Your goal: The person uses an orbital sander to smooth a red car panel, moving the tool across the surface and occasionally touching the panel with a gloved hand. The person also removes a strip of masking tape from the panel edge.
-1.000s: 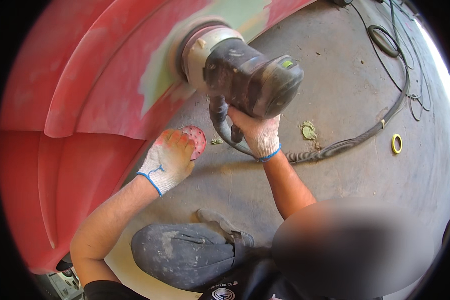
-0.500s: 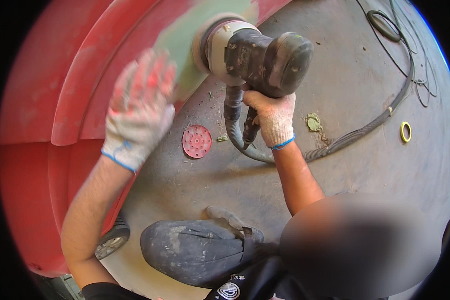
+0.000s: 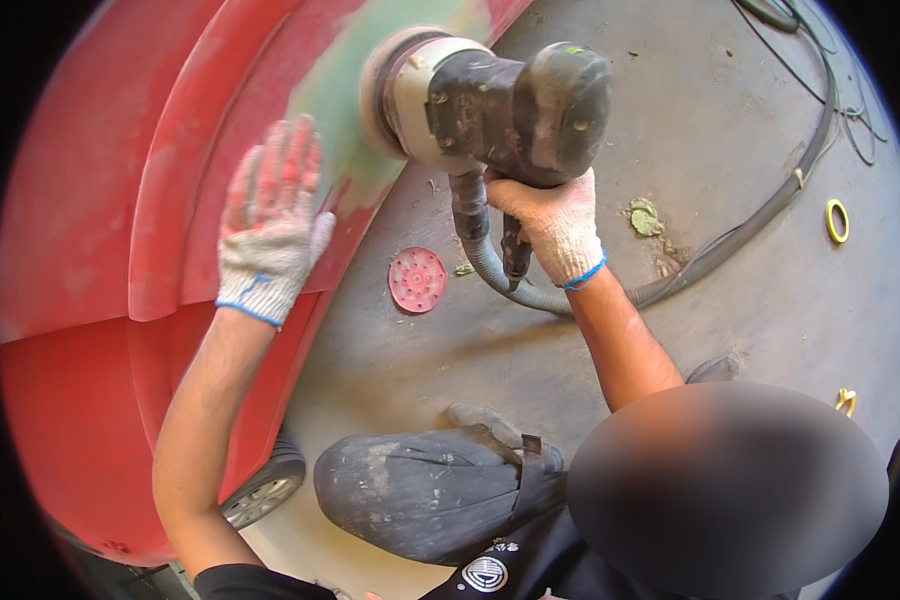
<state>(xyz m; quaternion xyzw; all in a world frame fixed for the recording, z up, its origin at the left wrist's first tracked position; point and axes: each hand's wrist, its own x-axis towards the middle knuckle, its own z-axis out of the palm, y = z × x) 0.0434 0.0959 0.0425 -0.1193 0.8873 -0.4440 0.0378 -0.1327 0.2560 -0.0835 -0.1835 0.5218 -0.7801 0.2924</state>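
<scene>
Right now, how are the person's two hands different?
The left hand is open, fingers spread flat against the red car panel; the right hand is curled shut around the handle of the sander. The left hand's glove is stained red; the right hand's glove looks cleaner and paler. The left hand carries no tool; the right hand presses the sander's disc against the greenish patch. Both wear knit gloves with blue cuffs.

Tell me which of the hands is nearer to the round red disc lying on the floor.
Right. The right hand grips the sander handle just to the right of the red disc. The left hand lies flat on the red panel, farther to the left.
</scene>
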